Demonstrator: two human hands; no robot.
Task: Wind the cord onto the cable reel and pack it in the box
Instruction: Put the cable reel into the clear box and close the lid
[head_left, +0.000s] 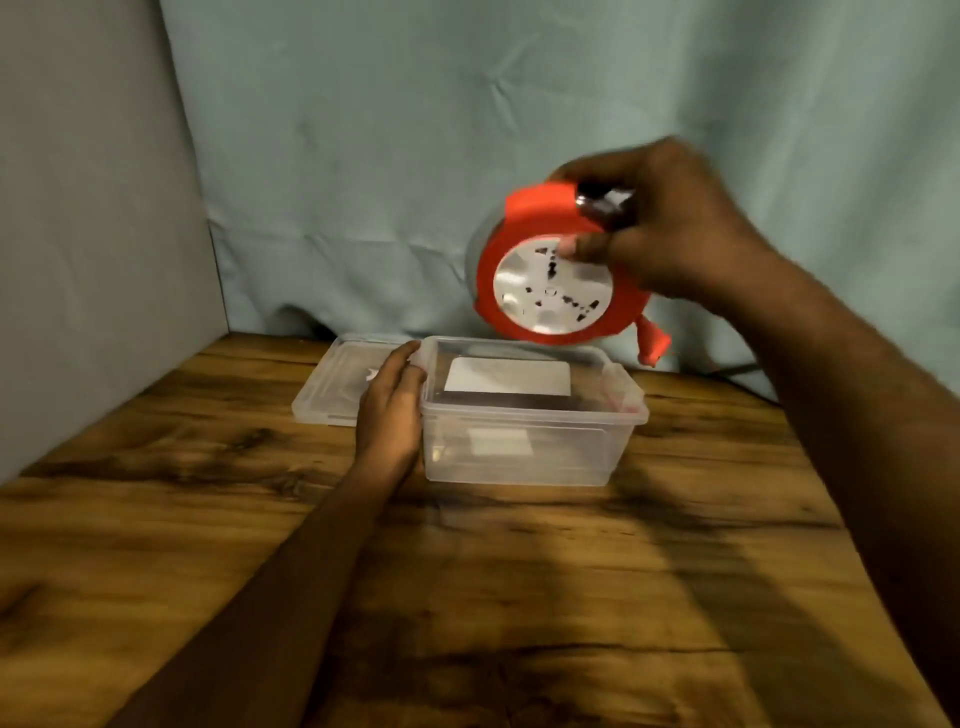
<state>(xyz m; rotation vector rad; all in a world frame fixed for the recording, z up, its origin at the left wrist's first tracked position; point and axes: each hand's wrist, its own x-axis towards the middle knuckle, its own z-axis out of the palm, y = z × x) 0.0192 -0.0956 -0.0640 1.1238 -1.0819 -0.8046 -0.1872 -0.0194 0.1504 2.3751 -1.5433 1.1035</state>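
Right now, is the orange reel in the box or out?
Out. The right hand holds the reel in the air above the open box.

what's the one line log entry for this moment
right hand: holds cable reel above box | left hand: steadies box | lid: off

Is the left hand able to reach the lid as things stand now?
Probably yes. The left hand rests against the left wall of the open box, and the lid lies on the table directly beside it, with nothing between them.
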